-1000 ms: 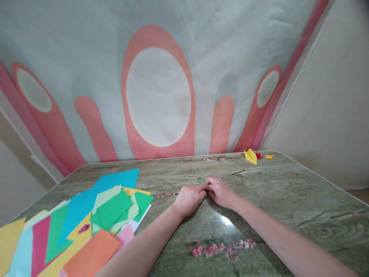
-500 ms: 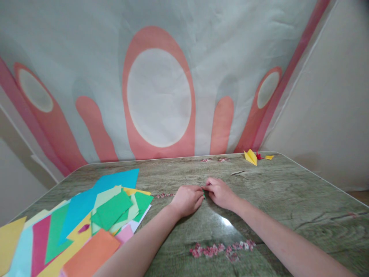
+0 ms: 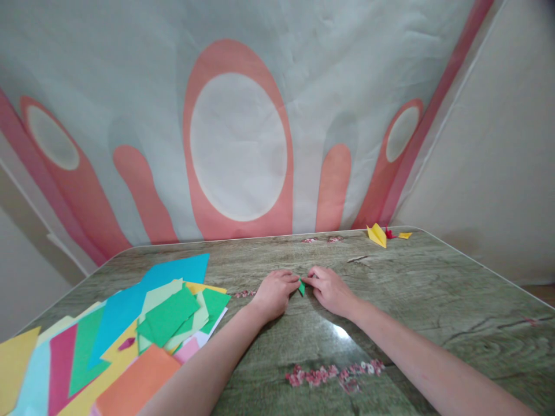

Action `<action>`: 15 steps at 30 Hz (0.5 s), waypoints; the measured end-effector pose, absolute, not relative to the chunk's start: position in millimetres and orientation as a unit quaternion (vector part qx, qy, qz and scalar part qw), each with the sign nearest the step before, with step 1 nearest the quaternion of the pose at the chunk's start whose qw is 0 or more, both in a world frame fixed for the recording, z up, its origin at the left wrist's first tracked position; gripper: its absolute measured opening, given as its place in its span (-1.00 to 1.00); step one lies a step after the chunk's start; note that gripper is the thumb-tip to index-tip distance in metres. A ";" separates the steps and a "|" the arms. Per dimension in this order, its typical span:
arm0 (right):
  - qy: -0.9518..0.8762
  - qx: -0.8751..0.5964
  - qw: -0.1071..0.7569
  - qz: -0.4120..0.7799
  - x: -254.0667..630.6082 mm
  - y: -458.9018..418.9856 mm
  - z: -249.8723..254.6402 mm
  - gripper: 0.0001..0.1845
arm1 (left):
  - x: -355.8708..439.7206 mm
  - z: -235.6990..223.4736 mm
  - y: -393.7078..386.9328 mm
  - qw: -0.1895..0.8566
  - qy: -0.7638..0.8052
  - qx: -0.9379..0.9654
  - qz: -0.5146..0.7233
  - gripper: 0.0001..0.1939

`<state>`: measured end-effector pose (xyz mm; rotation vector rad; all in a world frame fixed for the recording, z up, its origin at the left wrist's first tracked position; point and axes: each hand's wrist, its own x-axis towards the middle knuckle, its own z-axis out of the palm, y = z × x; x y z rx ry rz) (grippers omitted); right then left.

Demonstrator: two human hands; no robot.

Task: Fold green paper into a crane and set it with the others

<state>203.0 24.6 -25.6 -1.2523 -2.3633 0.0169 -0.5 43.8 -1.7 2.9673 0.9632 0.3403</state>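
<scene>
A small folded piece of green paper (image 3: 302, 288) lies on the wood-patterned table, between my two hands. My left hand (image 3: 277, 293) covers its left side, fingers bent and pressed onto it. From the right, the closed fingers of my right hand (image 3: 328, 290) meet the upper edge of the paper. Most of the folded piece is hidden under the left fingers, with only a narrow pointed part showing.
Many coloured sheets cover the table's left side, among them blue paper (image 3: 177, 271), green paper (image 3: 170, 315) and orange paper (image 3: 139, 378). A yellow folded paper (image 3: 377, 236), a small red folded piece (image 3: 390, 233) and a small yellow piece (image 3: 405, 236) sit at the back right.
My left hand has shifted slightly left and away, so more of the green paper shows. My right hand stays nearly in place.
</scene>
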 end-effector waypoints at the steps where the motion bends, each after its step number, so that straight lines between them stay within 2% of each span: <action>1: -0.860 -0.456 0.226 0.007 202.5 24.6 -25.1 -0.63 | -0.8 0.1 43.2 -0.008 0.302 0.948 0.099 -0.63; 10: -0.854 -0.493 0.164 -0.002 196.1 21.9 -17.0 -0.70 | 1.7 14.3 28.7 -0.083 0.276 0.956 0.051 -0.67; 15: -0.854 -0.497 0.154 -0.004 195.7 19.2 -14.4 -0.73 | 4.9 17.1 18.8 -0.086 0.285 0.954 0.028 -0.66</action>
